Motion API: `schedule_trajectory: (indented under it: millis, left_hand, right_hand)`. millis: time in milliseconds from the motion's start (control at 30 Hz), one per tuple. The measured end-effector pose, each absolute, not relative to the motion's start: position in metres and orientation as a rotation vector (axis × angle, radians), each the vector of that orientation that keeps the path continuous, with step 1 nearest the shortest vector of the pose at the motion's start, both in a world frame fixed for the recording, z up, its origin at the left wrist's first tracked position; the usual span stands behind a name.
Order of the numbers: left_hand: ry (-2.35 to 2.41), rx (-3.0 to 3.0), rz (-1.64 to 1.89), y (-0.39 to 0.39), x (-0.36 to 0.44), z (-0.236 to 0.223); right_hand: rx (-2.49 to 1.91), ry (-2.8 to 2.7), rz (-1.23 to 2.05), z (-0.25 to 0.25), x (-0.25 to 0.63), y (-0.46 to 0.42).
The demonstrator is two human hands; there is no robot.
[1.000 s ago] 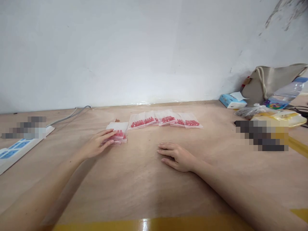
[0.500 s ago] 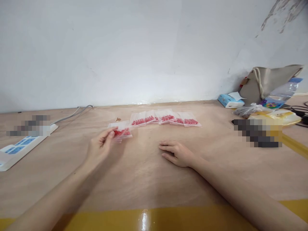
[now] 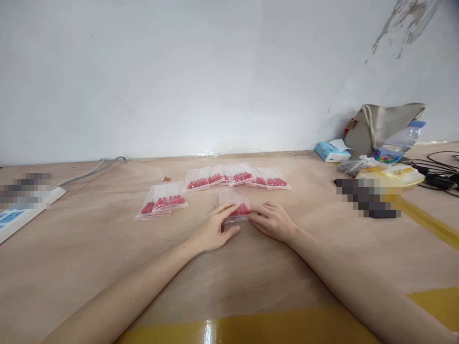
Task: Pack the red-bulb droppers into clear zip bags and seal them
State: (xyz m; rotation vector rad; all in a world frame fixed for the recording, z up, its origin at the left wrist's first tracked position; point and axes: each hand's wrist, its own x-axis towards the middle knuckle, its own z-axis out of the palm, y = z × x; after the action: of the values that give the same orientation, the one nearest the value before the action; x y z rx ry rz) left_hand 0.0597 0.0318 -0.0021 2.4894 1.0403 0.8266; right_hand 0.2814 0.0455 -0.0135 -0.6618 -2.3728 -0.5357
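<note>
A small clear zip bag [image 3: 233,197] holding red pieces lies flat on the table between my two hands. The fingers of my left hand [image 3: 217,229] rest on its left part, with the thumb apart from the bag near its lower edge. My right hand [image 3: 273,220] touches the bag's right edge with outstretched fingertips. To the left, two similar bags [image 3: 170,196] overlap. Farther back, several more bags [image 3: 238,175] with red pieces lie in an overlapping row. What exactly the red pieces are cannot be made out.
A white power strip [image 3: 32,217] with a grey cord lies at the left. At the right are a blue tissue pack [image 3: 332,152], a grey bag [image 3: 383,126], yellow packaging [image 3: 398,177] and black cables [image 3: 439,179]. Yellow tape [image 3: 268,327] runs along the near edge. A wall stands behind.
My left hand has moved right from the left pile, bringing one bag between my hands and loosening its pinch. My right hand now meets that bag. The view has shifted slightly right.
</note>
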Motion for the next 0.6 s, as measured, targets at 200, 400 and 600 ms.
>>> schedule_trajectory:
  millis: [200,400,600]
  left_hand:
    - [0.972,2.71,0.933,0.039,0.025,-0.012]
    - [0.889,2.903,1.029,0.04,0.026,-0.022]
    - [0.878,3.007,1.116,0.046,0.025,-0.022]
  right_hand:
    - [-0.677,-2.361,-0.401,-0.017,0.282,0.048]
    - [-0.715,-2.294,-0.247,-0.025,0.282,0.047]
    - [-0.731,-2.311,-0.397,-0.024,0.282,0.048]
